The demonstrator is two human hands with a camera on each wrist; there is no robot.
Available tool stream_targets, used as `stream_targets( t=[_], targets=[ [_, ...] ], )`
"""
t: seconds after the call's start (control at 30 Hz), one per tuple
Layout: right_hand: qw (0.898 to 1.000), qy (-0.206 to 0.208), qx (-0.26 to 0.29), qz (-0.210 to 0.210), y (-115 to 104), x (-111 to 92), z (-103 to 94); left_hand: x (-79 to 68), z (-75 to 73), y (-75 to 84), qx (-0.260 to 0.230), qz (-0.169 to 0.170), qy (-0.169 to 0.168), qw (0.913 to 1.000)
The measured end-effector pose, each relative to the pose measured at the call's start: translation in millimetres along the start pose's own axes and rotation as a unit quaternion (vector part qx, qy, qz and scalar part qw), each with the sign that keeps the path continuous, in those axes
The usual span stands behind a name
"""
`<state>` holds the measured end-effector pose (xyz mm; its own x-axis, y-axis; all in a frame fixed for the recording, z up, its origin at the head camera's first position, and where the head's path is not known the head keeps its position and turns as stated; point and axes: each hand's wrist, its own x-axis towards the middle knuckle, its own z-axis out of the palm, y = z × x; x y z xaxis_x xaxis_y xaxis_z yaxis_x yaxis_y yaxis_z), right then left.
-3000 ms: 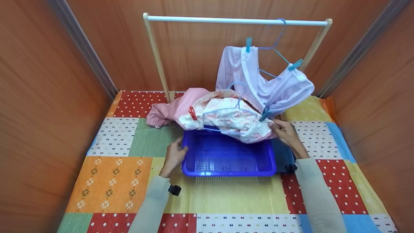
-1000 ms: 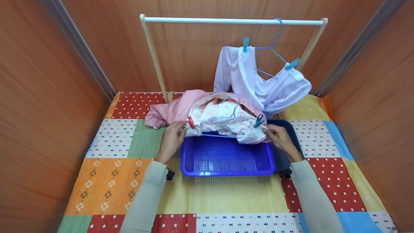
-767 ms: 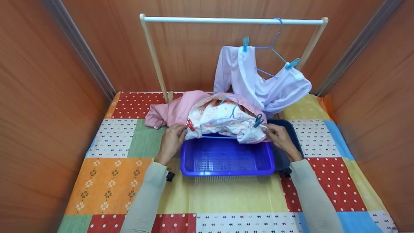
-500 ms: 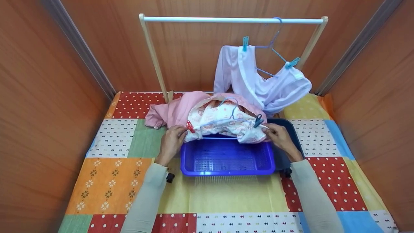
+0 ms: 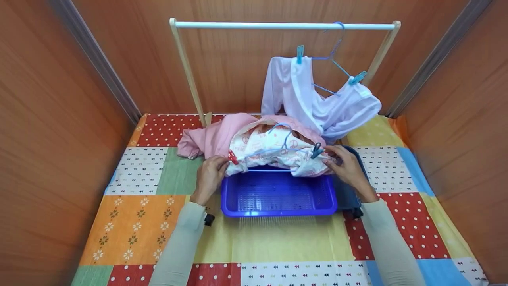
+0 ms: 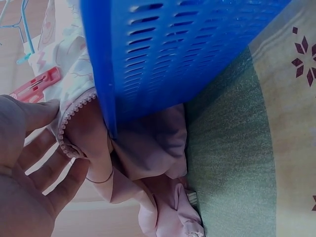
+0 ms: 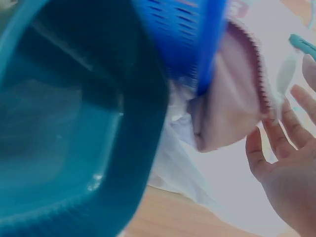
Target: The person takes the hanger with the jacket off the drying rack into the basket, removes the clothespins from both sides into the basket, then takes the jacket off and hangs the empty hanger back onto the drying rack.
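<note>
A pink garment (image 5: 244, 127) with a white printed inner side lies across the back of a purple-blue basket (image 5: 278, 212). A blue hanger (image 5: 285, 145) lies on it. A red clothespin (image 5: 232, 157) grips its left corner, a dark teal clothespin (image 5: 316, 151) its right. My left hand (image 5: 209, 176) pinches the left edge beside the red clothespin; in the left wrist view, thumb and fingers lie either side of the trimmed edge (image 6: 74, 108). My right hand (image 5: 349, 169) is at the right corner by the teal clothespin, fingers spread and fingertips at the trimmed edge in the right wrist view.
Behind stands a rack with a white rail (image 5: 254, 25). A pale lilac garment (image 5: 301, 87) hangs there from a blue hanger by two teal clothespins. A dark teal basin (image 7: 143, 123) sits right of the basket, partly behind my right hand. Wooden panels enclose the patchwork cloth (image 5: 139, 226).
My left hand went from the basket's left rim to the garment's left corner and drew it slightly down. My right hand has just loosened, its fingers spreading up toward the teal clothespin.
</note>
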<state>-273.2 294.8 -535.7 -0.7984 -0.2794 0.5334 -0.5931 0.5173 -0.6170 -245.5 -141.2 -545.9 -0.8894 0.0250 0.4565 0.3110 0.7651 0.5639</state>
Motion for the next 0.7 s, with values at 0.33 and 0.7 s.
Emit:
stream_targets(
  t=[0.33, 0.7],
  targets=[
    [0.999, -0.011, 0.016, 0.037, -29.5, 20.2, -6.9, -1.6, 0.6, -0.9, 0.002, 0.008, 0.007, 0.9999],
    [0.995, -0.098, -0.002, 0.032, -30.4, 37.0, -15.0, -1.3, 1.0, -0.2, 0.014, 0.014, 0.004, 0.9998]
  ],
)
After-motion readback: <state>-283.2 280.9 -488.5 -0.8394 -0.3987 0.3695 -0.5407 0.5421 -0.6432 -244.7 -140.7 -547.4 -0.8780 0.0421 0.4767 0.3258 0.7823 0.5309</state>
